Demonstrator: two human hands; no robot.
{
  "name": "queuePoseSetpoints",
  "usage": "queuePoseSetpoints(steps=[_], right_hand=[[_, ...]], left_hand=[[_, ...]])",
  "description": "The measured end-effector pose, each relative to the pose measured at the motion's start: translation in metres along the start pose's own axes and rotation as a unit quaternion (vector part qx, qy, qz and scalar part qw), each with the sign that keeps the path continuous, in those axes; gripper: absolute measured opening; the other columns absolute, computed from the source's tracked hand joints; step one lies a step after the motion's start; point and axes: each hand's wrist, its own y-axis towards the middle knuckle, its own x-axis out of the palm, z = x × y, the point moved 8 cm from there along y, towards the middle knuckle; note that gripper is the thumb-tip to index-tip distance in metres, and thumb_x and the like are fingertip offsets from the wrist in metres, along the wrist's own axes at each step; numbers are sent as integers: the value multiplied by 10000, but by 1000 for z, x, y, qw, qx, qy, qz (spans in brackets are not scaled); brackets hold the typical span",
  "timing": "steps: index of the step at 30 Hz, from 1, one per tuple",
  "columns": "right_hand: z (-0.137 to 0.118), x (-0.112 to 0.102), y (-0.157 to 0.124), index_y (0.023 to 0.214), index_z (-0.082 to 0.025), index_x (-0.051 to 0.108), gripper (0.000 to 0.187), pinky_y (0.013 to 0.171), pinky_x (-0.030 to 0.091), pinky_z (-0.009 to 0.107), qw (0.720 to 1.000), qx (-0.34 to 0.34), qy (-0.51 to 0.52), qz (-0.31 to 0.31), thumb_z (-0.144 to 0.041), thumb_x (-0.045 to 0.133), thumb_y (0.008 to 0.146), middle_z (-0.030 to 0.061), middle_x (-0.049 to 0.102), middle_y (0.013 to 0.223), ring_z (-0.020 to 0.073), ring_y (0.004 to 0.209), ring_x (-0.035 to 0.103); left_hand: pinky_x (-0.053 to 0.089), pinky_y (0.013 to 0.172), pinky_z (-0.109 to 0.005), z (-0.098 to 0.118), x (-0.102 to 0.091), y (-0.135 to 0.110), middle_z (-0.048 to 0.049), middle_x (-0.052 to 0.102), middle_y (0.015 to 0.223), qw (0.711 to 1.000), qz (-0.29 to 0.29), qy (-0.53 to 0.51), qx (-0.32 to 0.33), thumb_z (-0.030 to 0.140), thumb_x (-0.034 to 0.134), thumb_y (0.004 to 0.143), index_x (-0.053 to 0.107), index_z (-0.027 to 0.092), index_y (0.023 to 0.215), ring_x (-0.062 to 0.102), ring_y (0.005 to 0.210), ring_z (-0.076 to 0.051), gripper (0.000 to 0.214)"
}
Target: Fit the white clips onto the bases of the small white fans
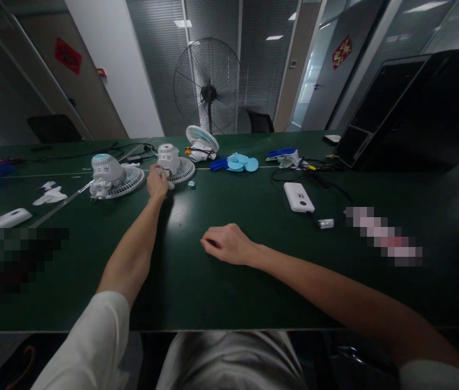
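My left hand [157,183] reaches forward across the green table, its fingers closed around the clip or base part of a small white fan [168,157]. That fan lies with its round grille [184,170] down on the tabletop; my fingertips are partly hidden. Left of it is a similar white fan [107,169], also grille-down, with its clip toward me. A third small fan [202,142] sits behind, its grille tilted upward and a dark cord around it. Nearer to me, my right hand [226,244] rests on the table, fingers loosely curled in with nothing visible in them.
Light-blue discs [242,162] and a blue glove [218,164] lie beyond my hands. Toward the right are a white power bank [298,197] with a black cable and a large dark box [420,111]. Crumpled white tissue [50,195] and a long white object [4,221] lie left.
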Motion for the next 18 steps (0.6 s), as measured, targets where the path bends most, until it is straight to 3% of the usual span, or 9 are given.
queuePoseSetpoints(steps=[5,11,15,18], right_hand=[[0,1,0,863,-169,672,225,633,378,243,1000,2,2,1,-247,535,1024,4,664,789,109,666,563],[7,-4,-1,910,-174,686,235,656,392,253,999,39,14,25,-279,519,1038,18,683,831,116,674,566],[25,-17,-2,1013,-193,693,192,685,421,266,988,111,58,92,-268,518,1036,23,704,892,135,734,604],[48,-27,-6,1114,-221,672,179,698,447,277,969,176,67,162,-228,530,1006,23,707,959,149,772,624]], left_hand=[[501,901,-389,-6,1,-1,-104,701,1015,999,-19,-30,14,306,524,936,517,159,1335,679,929,-276,426],[522,849,-346,10,5,-23,-84,658,1023,992,-51,-107,49,294,531,914,499,136,1300,656,837,-213,418],[550,746,-316,19,1,-45,-52,666,959,986,-79,-133,61,300,493,929,488,171,1289,661,711,-181,382],[548,626,-299,26,-4,-69,6,638,753,970,-143,-185,62,338,489,947,467,187,1312,625,553,-167,396]])
